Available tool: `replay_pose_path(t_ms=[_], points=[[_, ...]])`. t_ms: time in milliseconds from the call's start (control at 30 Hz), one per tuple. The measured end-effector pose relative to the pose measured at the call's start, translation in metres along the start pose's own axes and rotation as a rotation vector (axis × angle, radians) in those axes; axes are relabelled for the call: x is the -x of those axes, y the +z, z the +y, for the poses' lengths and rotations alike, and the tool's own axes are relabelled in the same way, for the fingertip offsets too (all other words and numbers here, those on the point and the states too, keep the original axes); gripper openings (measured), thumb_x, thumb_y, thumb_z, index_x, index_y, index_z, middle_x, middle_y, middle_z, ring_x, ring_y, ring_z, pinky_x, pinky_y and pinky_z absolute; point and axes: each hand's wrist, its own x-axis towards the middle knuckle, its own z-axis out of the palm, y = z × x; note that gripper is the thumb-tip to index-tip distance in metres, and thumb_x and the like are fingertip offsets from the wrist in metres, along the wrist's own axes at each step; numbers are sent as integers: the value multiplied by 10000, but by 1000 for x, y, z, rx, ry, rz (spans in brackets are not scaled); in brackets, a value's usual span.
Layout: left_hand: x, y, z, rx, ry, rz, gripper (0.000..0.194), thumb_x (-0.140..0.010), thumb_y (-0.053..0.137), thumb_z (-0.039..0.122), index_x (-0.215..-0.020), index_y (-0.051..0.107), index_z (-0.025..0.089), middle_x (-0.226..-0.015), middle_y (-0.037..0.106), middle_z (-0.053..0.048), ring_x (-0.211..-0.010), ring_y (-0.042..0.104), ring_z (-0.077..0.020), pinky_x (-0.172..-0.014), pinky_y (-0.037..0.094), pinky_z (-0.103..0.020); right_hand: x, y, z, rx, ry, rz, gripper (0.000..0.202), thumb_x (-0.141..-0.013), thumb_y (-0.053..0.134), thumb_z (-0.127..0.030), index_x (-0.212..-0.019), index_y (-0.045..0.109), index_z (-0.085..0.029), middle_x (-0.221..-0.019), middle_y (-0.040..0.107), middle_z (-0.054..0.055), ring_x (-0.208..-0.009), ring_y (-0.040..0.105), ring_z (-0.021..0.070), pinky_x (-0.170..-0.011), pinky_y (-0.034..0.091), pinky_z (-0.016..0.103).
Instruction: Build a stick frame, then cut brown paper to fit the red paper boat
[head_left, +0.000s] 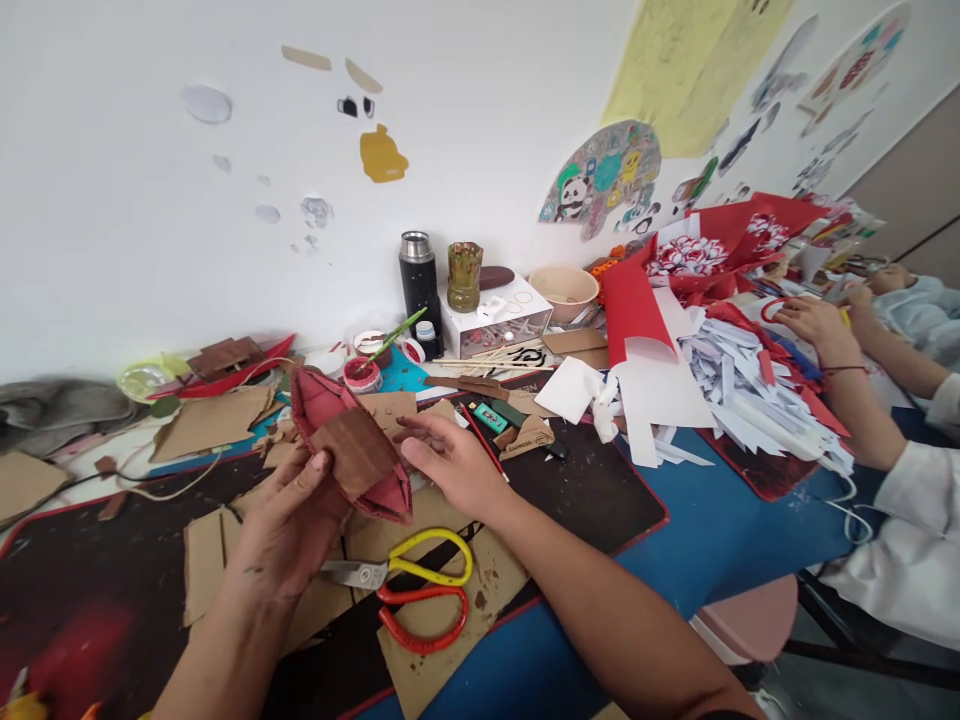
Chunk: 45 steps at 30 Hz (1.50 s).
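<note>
My left hand (pixel 289 520) grips a small cardboard boat (pixel 315 402), painted red inside, with a brown cover (pixel 357 455) arched across its middle. The thumb presses on the cover's near side, and the fingers pass out of sight beneath the hull. Close to the boat's right side is my right hand (pixel 454 465), fingers stretched out and apart; whether the fingertips touch the boat I cannot tell. Below the hands, scissors (pixel 424 590) with one yellow and one red handle lie on cardboard sheets (pixel 480 590), their blades partly behind my left wrist.
Paint jars (pixel 363 374), a black thermos (pixel 418 275) and a white box (pixel 495 325) line the wall. A green utility knife (pixel 517 420) lies beyond my right hand. White paper strips (pixel 739 380) heap up at right, where a co-worker's hands (pixel 814 325) are busy.
</note>
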Motion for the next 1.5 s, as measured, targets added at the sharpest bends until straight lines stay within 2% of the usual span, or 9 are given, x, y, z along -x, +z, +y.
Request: replay_pose_path(t_ms=[200,333,467,600,800,1000,1133,1300,1500], points=[[-4,-3,2,65,65,35,354,-669,1014,380,-949,824,277,-1247,856,-37,-1292,752,-332,-1079,658,-437,-1,2,3,-10,19,-19,809,-847,823,-767,-1412,735,-195,-1298,763,132,-1123,726,257,-972,582,381],[-10,-6,2,138,119,98,203,-759,925,271,-927,815,245,-1207,866,-36,-1308,743,-264,-1040,654,-301,-1,2,4,-22,56,-33,801,-862,802,-780,-1416,728,-206,-1200,774,108,-948,734,219,-792,570,327],[-12,-8,0,167,118,140,81,-840,841,225,-912,812,248,-1186,871,-20,-1297,748,-247,-1019,667,-300,-1,2,2,-59,81,-56,796,-847,833,-759,-1409,728,-205,-1140,775,97,-811,727,186,-743,557,317],[-11,-7,-3,164,122,108,152,-870,850,253,-1018,828,281,-1208,868,0,-1307,743,-256,-1021,679,-356,-1,2,1,-31,51,-37,800,-799,915,-670,-1414,729,-193,-1210,772,114,-851,713,186,-782,578,328],[-10,-3,-6,141,158,10,328,-760,992,400,-1013,831,267,-1220,866,-40,-1383,699,-329,-1061,663,-413,-5,0,3,64,-10,-12,635,-828,922,-548,-1352,783,-217,-1235,796,103,-999,738,226,-919,595,368],[-6,-3,-2,132,101,-79,438,-685,1033,410,-1059,835,298,-1266,855,-54,-1367,704,-359,-999,682,-454,-12,-10,5,58,-41,2,571,-847,893,-581,-1279,814,-215,-1169,808,92,-903,748,220,-827,614,355],[-6,-7,0,102,80,-139,393,-657,1042,374,-978,830,291,-1234,862,-56,-1389,686,-357,-1059,650,-481,-15,-14,3,1,-59,-10,601,-821,907,-583,-1274,804,-203,-1166,793,85,-835,735,194,-803,617,350],[-7,-6,-5,98,97,-114,395,-672,1036,339,-1010,835,312,-1187,873,-35,-1343,718,-333,-1123,612,-522,-18,-17,4,-22,-93,1,604,-810,904,-602,-1249,795,-201,-1042,787,51,-743,688,159,-749,576,315],[-10,-2,-17,137,137,-92,444,-695,1037,293,-1086,833,333,-1130,884,-1,-1276,760,-286,-1152,595,-501,-23,-20,7,-12,-124,144,589,-824,876,-631,-1165,794,-157,-951,769,63,-721,671,164,-715,529,312]])
